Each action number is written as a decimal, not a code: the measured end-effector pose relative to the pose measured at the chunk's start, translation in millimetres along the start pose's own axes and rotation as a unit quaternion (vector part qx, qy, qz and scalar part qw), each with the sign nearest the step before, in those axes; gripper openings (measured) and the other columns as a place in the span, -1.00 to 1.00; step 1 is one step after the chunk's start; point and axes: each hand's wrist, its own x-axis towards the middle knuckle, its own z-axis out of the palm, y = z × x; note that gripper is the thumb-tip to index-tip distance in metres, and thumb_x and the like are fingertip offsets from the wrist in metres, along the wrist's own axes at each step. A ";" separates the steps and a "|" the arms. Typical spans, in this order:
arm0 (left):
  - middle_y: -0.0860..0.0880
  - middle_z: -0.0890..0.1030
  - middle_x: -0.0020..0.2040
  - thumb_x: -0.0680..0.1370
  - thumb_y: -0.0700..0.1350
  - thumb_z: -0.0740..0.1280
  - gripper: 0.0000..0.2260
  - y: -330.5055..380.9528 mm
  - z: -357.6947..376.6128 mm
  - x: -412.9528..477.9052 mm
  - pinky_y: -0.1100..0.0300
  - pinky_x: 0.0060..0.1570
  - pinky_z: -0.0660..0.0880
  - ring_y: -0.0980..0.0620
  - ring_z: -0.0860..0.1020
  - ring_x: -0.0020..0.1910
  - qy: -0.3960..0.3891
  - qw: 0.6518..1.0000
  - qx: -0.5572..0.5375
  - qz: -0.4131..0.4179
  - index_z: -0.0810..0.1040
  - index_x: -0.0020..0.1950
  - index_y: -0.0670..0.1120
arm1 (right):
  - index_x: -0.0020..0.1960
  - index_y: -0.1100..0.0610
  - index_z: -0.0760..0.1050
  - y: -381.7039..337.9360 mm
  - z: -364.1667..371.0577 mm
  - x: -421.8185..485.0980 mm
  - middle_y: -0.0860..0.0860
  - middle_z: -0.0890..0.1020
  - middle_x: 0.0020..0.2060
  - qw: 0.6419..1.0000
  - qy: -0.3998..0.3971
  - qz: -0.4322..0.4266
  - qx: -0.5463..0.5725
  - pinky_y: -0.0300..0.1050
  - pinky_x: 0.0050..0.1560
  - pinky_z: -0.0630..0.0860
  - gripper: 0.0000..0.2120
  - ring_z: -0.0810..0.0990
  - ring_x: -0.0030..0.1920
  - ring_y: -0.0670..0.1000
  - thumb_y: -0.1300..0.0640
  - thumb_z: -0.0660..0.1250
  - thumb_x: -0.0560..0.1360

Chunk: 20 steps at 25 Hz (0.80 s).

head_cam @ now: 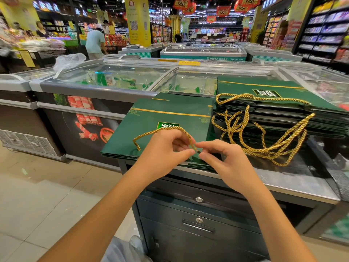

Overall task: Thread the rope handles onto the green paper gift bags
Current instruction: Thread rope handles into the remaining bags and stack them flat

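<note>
A flat green paper gift bag lies on a small pile at the near edge of the grey counter. A gold rope handle arcs over it; its left end enters the bag near the front edge. My left hand and my right hand meet over the bag's front edge and both pinch the rope's right end between thumb and fingertips. To the right stands a taller stack of green bags with several gold rope handles hanging down its front.
Glass-topped chest freezers stand behind the counter, with a plastic bag on one. A dark cabinet with locked drawers is under the counter. Tiled floor lies to the left. Shoppers stand far back left.
</note>
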 end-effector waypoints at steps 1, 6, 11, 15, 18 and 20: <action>0.17 0.65 0.00 0.49 -0.05 0.52 -0.77 -2.9 -4.2 -1.2 0.41 0.08 0.52 0.24 0.60 -0.03 -0.007 0.998 0.067 0.010 0.66 0.13 -0.01 | 0.17 0.04 0.68 0.4 -0.3 0.9 -0.07 0.68 -0.12 1.000 0.000 0.003 0.000 -0.11 0.02 0.57 -0.78 0.64 -0.05 -0.03 0.24 0.42 0.56; 0.22 0.60 0.26 0.46 0.11 0.51 -0.61 -26.9 -17.3 -7.7 0.29 0.33 0.39 0.25 0.50 0.28 -0.088 0.985 0.148 -0.010 0.64 0.26 0.09 | 0.05 0.08 0.66 -1.8 1.4 4.3 -0.04 0.73 -0.17 0.998 0.004 0.050 0.032 0.00 0.03 0.62 -0.89 0.70 -0.09 -0.04 0.23 0.43 0.55; 0.20 0.59 0.30 0.48 0.14 0.47 -0.64 -45.2 -5.5 -15.1 0.38 0.38 0.30 0.29 0.45 0.36 -0.036 0.989 0.144 0.022 0.65 0.25 0.12 | -0.01 0.12 0.60 -4.8 5.6 9.7 -0.06 0.76 -0.23 0.993 0.022 0.089 0.074 0.02 -0.02 0.64 -0.91 0.74 -0.12 -0.04 0.18 0.49 0.52; 0.25 0.60 0.27 0.47 0.29 0.37 -0.59 -54.2 -0.3 -17.6 0.07 0.41 0.41 0.31 0.46 0.34 -0.014 0.989 0.142 0.034 0.65 0.24 0.16 | -0.03 0.11 0.68 -3.5 10.2 13.9 -0.09 0.75 -0.24 0.996 0.034 0.079 0.036 -0.25 -0.10 0.59 -0.94 0.72 -0.16 -0.13 0.13 0.47 0.53; 0.25 0.63 0.22 0.49 0.28 0.33 -0.61 -54.6 1.9 -18.0 -0.01 0.36 0.45 0.29 0.50 0.31 -0.002 0.988 0.141 0.056 0.66 0.22 0.14 | -0.05 0.12 0.73 -3.8 13.6 17.9 -0.09 0.74 -0.27 0.997 0.026 0.068 0.011 -0.32 -0.15 0.56 -0.92 0.69 -0.22 -0.14 0.11 0.48 0.53; 0.24 0.66 0.16 0.51 0.29 0.27 -0.59 -53.4 4.1 -19.4 -0.07 0.28 0.49 0.23 0.56 0.24 0.007 0.985 0.152 0.076 0.67 0.20 0.11 | -0.07 0.12 0.74 -3.7 15.4 18.4 -0.10 0.72 -0.31 0.998 0.023 0.061 -0.003 -0.33 -0.22 0.53 -0.91 0.65 -0.29 -0.18 0.11 0.50 0.51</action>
